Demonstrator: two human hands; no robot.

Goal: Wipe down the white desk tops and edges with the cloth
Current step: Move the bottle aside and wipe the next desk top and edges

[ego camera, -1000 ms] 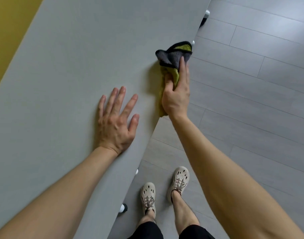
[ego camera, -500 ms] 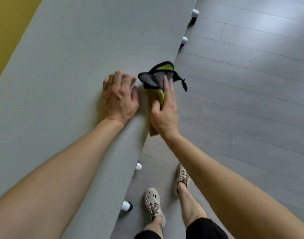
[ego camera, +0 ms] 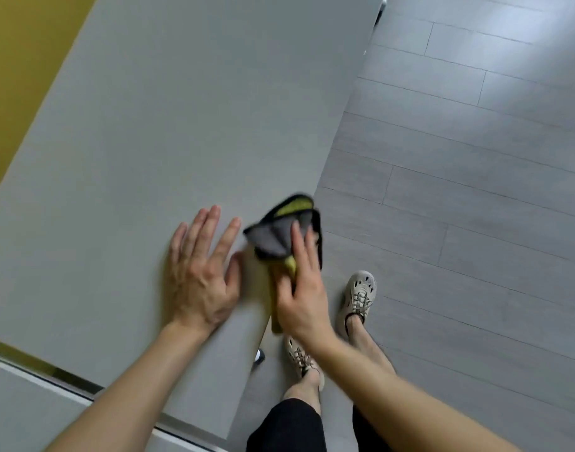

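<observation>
Since the frame half a second ago the left hand [ego camera: 199, 275] has been uncurled, and both hands have been carried along the long white rectangular desk top [ego camera: 181, 125] towards its near end, so that a narrow gap with a metal strip [ego camera: 34, 365] and a second pale desk surface [ego camera: 21, 409] are now seen below the left wrist. The left hand is laid palm down on the desk top, fingers straight and spread apart, with nothing held. Just to its right, the right hand [ego camera: 300, 291] is set over the desk's long edge. A grey and yellow-green microfibre cloth with black trim [ego camera: 276, 234] is pinched between its thumb and fingers and pressed against that edge. The grey part of the cloth is bunched beyond the fingertips, partly over the desk top, and a yellow-green tail is seen below the palm. Right of the grip a grey plank floor [ego camera: 459, 197] is seen. A beige perforated laced shoe [ego camera: 359, 296] is planted on it just beside the right wrist, and a second one [ego camera: 300, 357] is partly hidden beneath the forearm. Far left of the grip, a mustard-yellow wall [ego camera: 15, 76] is met by the desk
</observation>
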